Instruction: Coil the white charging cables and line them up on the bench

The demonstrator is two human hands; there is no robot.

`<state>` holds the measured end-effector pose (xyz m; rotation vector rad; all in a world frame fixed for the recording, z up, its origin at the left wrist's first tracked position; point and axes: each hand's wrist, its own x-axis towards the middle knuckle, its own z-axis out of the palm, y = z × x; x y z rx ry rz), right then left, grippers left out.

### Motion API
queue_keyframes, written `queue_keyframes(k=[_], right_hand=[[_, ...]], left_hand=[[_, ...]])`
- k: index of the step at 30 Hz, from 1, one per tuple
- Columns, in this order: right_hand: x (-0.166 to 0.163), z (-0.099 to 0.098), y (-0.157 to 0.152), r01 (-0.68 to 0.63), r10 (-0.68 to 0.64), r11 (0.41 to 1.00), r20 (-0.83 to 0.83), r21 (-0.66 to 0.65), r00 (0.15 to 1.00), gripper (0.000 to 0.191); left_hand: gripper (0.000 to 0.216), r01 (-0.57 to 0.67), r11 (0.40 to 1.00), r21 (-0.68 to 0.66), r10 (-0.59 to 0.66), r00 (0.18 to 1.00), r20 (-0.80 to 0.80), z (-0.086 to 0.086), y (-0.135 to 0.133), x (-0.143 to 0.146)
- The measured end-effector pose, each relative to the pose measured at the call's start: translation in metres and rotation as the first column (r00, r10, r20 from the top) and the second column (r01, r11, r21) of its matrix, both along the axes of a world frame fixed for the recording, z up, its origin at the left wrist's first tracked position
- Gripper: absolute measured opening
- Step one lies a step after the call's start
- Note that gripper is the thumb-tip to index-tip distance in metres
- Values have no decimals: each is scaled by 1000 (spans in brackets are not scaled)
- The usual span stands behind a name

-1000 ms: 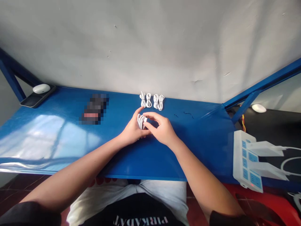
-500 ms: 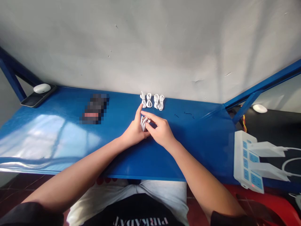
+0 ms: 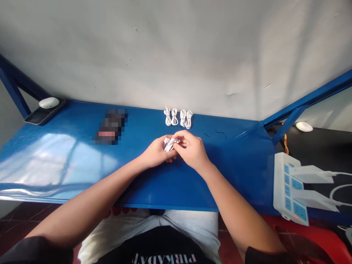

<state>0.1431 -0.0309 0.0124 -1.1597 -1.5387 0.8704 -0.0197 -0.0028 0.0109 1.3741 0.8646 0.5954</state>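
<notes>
1. The left hand [image 3: 156,154] and right hand [image 3: 192,150] meet over the middle of the blue surface [image 3: 68,154], both closed on one small white cable [image 3: 169,143] coiled into a bundle

2. The left fingers [image 3: 162,141] curl narrowly around the bundle from the left and below; the right fingers [image 3: 183,141] pinch its right end, thumb and forefinger close together. Neither hand is spread wide

3. The cable sits between the two hands, just off the surface or barely touching it; which of the two I cannot tell. Its long axis runs roughly left to right, tilted a little up toward the wall, with a plug end poking out at the upper left

4. Both hands touch the bundle, so neither is nearer; the left carries most of it, the right works the end

5. Straight beyond the hands, near the wall [image 3: 176,55], lie two finished bundles [image 3: 178,118] side by side, each tied in a figure of eight, their long axes pointing away from the person. They lie apart from the held cable

6. Elsewhere: a blurred dark object [image 3: 110,126] to the left, a white mouse [image 3: 48,102] on a dark pad at the far left corner, and a white power strip [image 3: 288,187] with chargers plugged in at the right, well apart from the hands
</notes>
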Motion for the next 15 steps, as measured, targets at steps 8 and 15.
queue_keyframes(k=[8,15], right_hand=[[2,0,0,-58,58,998,-26,2,998,9],[5,9,-1,-103,100,993,-72,-51,992,17]], left_hand=[[33,98,980,173,-46,959,-280,-1,4,-8],[43,129,991,-19,-130,988,-88,-3,0,-5]])
